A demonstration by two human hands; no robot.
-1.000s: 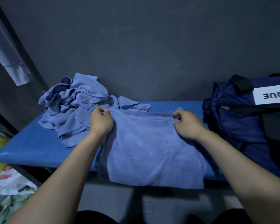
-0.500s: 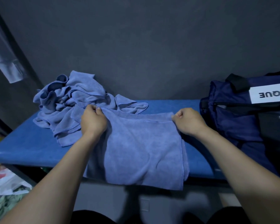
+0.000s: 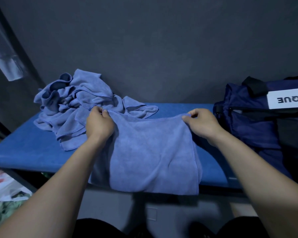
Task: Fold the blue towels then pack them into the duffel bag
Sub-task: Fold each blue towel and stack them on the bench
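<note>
A blue towel [image 3: 151, 152] lies spread over the middle of the blue bench [image 3: 21, 152], its near edge hanging over the front lip. The left hand [image 3: 98, 124] pinches the towel's far left corner between thumb and curled fingers, and the right hand [image 3: 201, 124] pinches the far right corner the same way, so the far hem runs nearly straight between them, lifted slightly off the bench. The towel looks doubled along its right side (a second layer shows at that edge), though the dim light makes this hard to confirm.

Behind the left hand, a heap [image 3: 72, 107] of crumpled blue towels sits on the bench's left part, touching the dark wall [image 3: 162, 48]. At the right end stands the navy duffel [image 3: 258, 127], its top gaping open, just beside the right hand; a white label [image 3: 289, 101] on it reads upside down.
</note>
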